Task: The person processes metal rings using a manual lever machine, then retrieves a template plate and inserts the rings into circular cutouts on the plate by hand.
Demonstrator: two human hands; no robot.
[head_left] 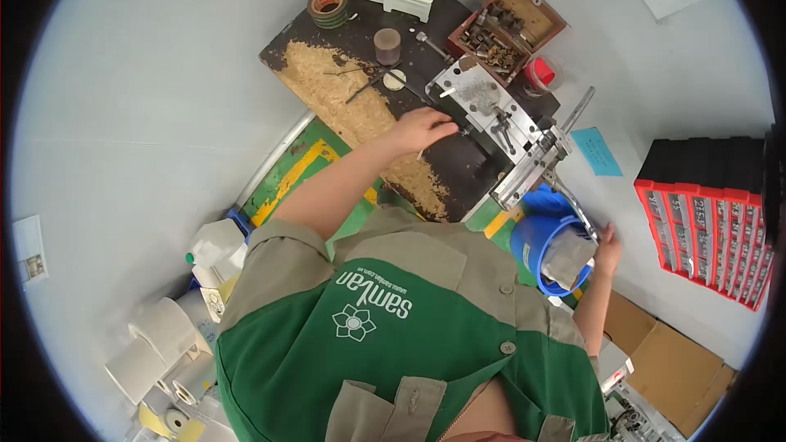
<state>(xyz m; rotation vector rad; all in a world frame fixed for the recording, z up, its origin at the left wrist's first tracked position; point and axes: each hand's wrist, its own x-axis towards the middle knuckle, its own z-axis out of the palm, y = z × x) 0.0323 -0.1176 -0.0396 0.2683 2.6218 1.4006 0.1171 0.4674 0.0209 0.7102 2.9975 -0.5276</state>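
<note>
My left hand (423, 130) is over the dark bench, its fingers drawn together beside the metal bench machine (483, 102). Whatever is between the fingertips is too small to make out. Close to them a small metal fitting (465, 129) juts from the machine's side. My right hand (607, 251), low on the right, is closed round the lower end of a long metal lever (575, 206). That lever runs up to the clamp-like slide (532, 168) at the machine's right end.
Wood shavings (336, 86) cover the bench's left part, with thin dark rods (366, 87), a cylinder (387, 46) and a tape roll (327, 7). Behind stands an open wooden box (512, 29) of metal parts. A blue bucket (534, 237) stands below the lever; a drawer cabinet (708, 221) is at right.
</note>
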